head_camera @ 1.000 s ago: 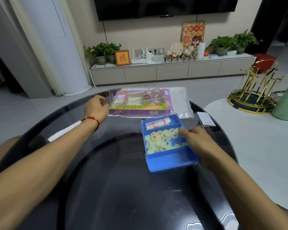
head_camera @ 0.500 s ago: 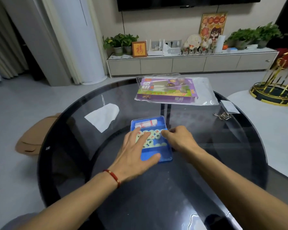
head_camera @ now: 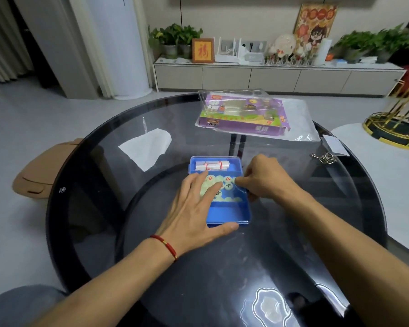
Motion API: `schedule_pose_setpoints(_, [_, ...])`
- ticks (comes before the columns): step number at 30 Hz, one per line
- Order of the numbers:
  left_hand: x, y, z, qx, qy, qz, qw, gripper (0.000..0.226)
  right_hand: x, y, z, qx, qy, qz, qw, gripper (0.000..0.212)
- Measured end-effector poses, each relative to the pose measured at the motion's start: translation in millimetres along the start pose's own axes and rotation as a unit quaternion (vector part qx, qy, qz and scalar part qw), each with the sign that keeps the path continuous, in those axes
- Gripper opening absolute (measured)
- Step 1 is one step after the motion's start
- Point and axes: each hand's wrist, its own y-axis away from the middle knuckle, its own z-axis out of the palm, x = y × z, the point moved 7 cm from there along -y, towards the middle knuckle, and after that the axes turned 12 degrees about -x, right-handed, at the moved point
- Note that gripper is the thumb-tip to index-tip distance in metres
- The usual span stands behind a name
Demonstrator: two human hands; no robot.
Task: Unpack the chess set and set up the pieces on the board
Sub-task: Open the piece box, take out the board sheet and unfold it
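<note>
**Getting the pieces out of that little blue box without a spill**

The blue box sits open near the middle of the round glass table. The far compartment holds a rolled-up sheet with red lines, most likely the board. The near, bigger compartment holds the round pale pieces, bunched toward the divider, so the near part of that compartment is bare.

The person's left hand lies flat and spread over the left side of the box, fingers resting across the pieces, thumb along the near edge. Its grip is apart and it isn't clamped on anything. The right hand has its fingertips pressed together at the right rim by the top row of pieces. It's too hidden to tell whether that grip has closed on a piece or on the rim.

How to do this bit well, probably:
- The rolled sheet should come out and be flattened first, so the pieces have somewhere to go.
- The box looks light and the glass slick, so one hand should pin it while the other picks.
- Tipping the box out could send round pieces rolling off the edge.

The purple carton and its clear wrapper are at the far side, well apart from the box.
</note>
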Motion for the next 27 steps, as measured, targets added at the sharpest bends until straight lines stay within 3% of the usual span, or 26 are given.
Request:
schedule_pose_setpoints(4, [-2,0,3,-0.001,0.003,-0.006,1.000,0.098,5,-8,-1,0.015,-0.008,0.000,1.000,0.027])
schedule_pose_setpoints(10, [-4,1,4,-0.012,-0.005,-0.008,1.000,0.097,18,-4,-3,-0.091,-0.154,0.025,0.983,0.020])
schedule_pose_setpoints(14, [-2,4,-6,0.046,0.059,0.015,0.997,0.089,27,1,-4,-0.117,-0.176,0.018,0.977,0.015])
schedule_pose_setpoints(20, [-2,15,-41,0.126,0.171,0.019,0.977,0.062,34,-2,-10,-0.078,-0.146,0.009,0.986,0.012])
schedule_pose_setpoints(24, [-16,27,-51,0.147,0.257,-0.010,0.955,0.063,43,-2,-24,-0.020,-0.086,0.003,0.996,0.012])
schedule_pose_setpoints(27, [-37,40,-53,0.197,0.334,-0.086,0.918,0.068,52,-4,-36,0.029,-0.038,0.003,0.999,0.015])
